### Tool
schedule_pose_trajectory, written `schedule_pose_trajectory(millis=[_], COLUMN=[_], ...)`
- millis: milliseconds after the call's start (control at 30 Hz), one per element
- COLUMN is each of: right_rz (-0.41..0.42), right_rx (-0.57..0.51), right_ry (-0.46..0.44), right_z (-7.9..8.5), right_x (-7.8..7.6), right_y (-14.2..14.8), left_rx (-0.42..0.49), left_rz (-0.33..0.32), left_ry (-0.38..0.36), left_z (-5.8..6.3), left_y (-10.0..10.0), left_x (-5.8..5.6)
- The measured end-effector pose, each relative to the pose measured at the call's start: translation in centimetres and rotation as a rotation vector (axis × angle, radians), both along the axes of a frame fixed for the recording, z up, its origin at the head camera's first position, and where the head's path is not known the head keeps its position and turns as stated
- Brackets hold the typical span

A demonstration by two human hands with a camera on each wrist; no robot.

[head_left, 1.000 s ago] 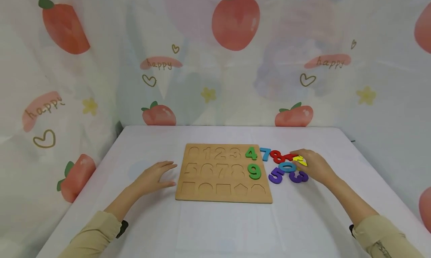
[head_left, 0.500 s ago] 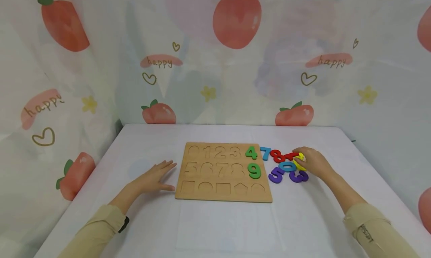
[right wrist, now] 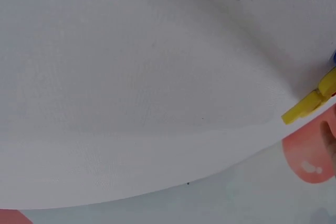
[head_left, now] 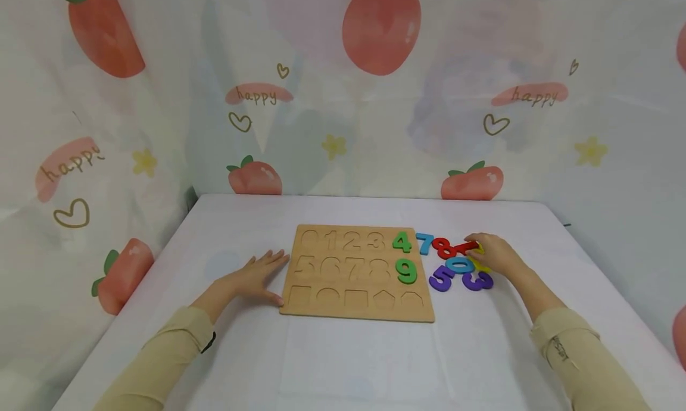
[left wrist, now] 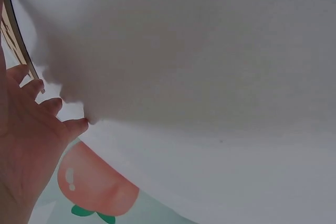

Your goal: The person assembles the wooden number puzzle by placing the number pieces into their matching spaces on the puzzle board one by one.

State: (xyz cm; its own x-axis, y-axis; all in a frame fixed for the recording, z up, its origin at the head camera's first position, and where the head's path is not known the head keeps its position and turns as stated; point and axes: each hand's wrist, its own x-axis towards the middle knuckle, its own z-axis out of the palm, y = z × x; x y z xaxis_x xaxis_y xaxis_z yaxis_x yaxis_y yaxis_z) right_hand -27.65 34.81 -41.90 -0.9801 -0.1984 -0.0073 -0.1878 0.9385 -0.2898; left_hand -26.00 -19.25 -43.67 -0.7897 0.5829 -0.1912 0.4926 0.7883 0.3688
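Left hand (head_left: 257,280): fingers spread, now reaching the board (head_left: 354,284), likely steadying it. Right hand (head_left: 498,257): fingers at red 1 (head_left: 464,248); grip unclear.

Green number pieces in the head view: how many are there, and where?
2: the green 4 at the right end of the board's top row, and the green 9 just below. Others could be hidden under the right hand.

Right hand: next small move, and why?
Probably lift the red 1 straight up: the right hand is right at it, though its grip is unclear, and the 1 recess in the top row of the wooden board is vacant.
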Motion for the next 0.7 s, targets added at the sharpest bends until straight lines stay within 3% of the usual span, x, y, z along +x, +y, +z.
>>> schedule_pose_trajectory(millis=[267,467,700], right_rz=[0.018,0.008,0.06], right_rx=[0.01,-0.018,-0.039], right_ry=[-0.032,-0.047,-0.042], right_z=[-0.01,0.4,0.58], right_x=[-0.61,-0.65,-0.51], right_y=[0.02,-0.23,-0.44], left_rx=[0.005,-0.008,-0.012], left_rz=[-0.012,-0.002,-0.002], left_ry=[-0.057,-0.056,-0.064], left_z=[0.2,-0.08,-0.13], left_y=[0.74,0.95,1.06], left_x=[-0.19,-0.1,-0.27])
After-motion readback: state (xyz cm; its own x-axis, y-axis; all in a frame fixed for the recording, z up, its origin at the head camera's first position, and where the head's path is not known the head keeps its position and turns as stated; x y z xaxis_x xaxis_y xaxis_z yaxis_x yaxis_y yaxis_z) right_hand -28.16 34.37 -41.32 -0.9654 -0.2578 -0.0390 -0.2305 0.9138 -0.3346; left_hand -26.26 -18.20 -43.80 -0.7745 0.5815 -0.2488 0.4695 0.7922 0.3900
